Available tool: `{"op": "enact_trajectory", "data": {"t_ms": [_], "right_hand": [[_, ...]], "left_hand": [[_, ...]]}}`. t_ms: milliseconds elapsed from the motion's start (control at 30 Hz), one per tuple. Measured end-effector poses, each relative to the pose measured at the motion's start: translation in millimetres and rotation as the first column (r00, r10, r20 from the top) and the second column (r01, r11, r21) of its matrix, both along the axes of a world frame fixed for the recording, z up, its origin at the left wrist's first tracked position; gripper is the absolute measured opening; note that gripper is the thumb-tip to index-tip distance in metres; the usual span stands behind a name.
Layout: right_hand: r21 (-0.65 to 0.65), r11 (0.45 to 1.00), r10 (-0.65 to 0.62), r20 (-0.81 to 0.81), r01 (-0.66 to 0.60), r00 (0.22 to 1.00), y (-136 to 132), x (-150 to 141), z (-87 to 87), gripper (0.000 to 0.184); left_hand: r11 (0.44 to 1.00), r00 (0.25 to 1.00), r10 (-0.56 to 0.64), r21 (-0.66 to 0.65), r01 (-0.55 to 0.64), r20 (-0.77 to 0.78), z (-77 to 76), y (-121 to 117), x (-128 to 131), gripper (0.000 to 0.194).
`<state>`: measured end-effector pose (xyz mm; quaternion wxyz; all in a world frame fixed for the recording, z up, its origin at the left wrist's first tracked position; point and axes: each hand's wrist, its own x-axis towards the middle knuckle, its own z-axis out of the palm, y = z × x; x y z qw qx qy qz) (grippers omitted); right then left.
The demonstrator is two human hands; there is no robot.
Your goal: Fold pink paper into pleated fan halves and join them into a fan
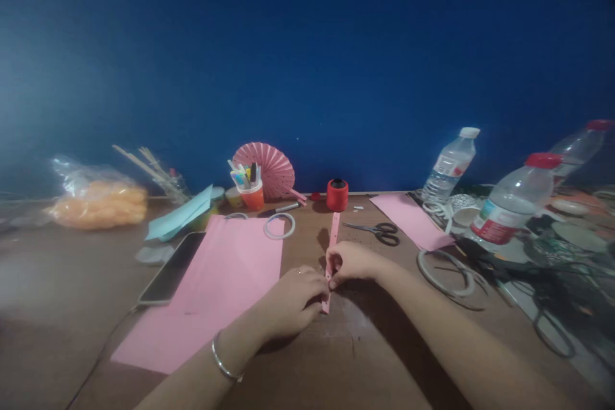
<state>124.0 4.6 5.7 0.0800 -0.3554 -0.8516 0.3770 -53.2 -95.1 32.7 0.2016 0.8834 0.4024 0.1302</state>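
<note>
A narrow strip of folded pink paper (335, 229) stretches away from me in the middle of the table, with small dark marks along it. My left hand (298, 298), wearing a ring and a bangle, has its fingers closed at the strip's near part. Slightly farther up, my right hand (354, 262) pinches the same strip between thumb and fingers. Pink paper sheets (230, 275) lie left of my left hand. Black-handled scissors (384, 232) rest beyond my right hand, near a red round container (337, 195) with a dark top.
A pink pleated fan (269, 170) stands behind a cup of pens (252, 194). Left are a phone (173, 272), blue paper (180, 214) and a bag with orange contents (98, 202). Bottles (514, 202), a grey ring (444, 275) and clutter crowd the right.
</note>
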Motion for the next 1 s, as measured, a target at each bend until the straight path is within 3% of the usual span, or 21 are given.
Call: {"op": "enact_trajectory", "data": {"t_ms": [67,133,200,267,333,433,600,667,700,767,833,900,1000], "right_hand": [[-0.136,0.990,0.017,-0.064,-0.026,0.998,7,7,-1.7,0.026],[-0.232,0.969,-0.102,-0.050,0.088,0.994,15,15,-7.1,0.024],[-0.240,0.919,-0.323,0.000,0.314,0.946,23,21,-15.0,0.025],[-0.214,0.867,-0.463,-0.017,0.449,0.886,27,23,-22.8,0.017],[-0.199,0.852,-0.502,-0.051,0.484,0.863,27,20,-28.4,0.010],[-0.201,0.854,-0.506,-0.110,0.480,0.855,22,11,-30.9,0.015],[-0.261,0.855,-0.506,-0.228,0.449,0.832,5,-9,-22.5,0.012],[-0.457,0.802,-0.555,-0.336,0.384,0.761,-5,-17,-17.9,0.008],[-0.589,0.743,-0.608,-0.396,0.317,0.688,-10,-21,-16.0,0.009],[-0.784,0.606,-0.706,-0.453,0.133,0.545,-21,-29,-13.5,0.016],[-0.859,0.512,-0.756,-0.457,-0.011,0.469,-29,-34,-13.0,0.019],[-0.877,0.476,-0.776,-0.456,-0.071,0.436,-33,-37,-13.8,0.017],[-0.876,0.478,-0.798,-0.465,-0.067,0.383,-33,-37,-15.5,0.012]], "left_hand": [[1.000,1.000,-0.007,0.011,0.007,0.000,-2.5,1,-1,0.009],[1.000,1.000,0.008,0.004,-0.008,0.001,-5.7,2,-2,0.011],[0.998,0.998,0.061,-0.018,-0.061,0.020,-8.6,1,-4,0.020],[0.990,0.987,0.135,-0.052,-0.131,0.089,-10.5,1,-6,0.027],[0.978,0.957,0.203,-0.087,-0.189,0.206,-11.8,-1,-8,0.036],[0.960,0.881,0.279,-0.103,-0.259,0.381,-15.0,-2,-11,0.048],[0.928,0.694,0.324,-0.075,-0.364,0.642,-26.7,2,-18,0.039],[0.933,0.623,0.280,-0.054,-0.355,0.731,-30.7,3,-21,0.038],[0.940,0.599,0.254,-0.047,-0.338,0.759,-32.0,3,-22,0.038],[0.958,0.592,0.217,-0.052,-0.282,0.776,-32.6,2,-24,0.039],[0.972,0.621,0.197,-0.066,-0.227,0.758,-31.4,-1,-26,0.044],[0.981,0.659,0.175,-0.075,-0.177,0.732,-29.4,-4,-26,0.049],[0.988,0.680,0.144,-0.067,-0.137,0.719,-26.4,-7,-27,0.048]]}}
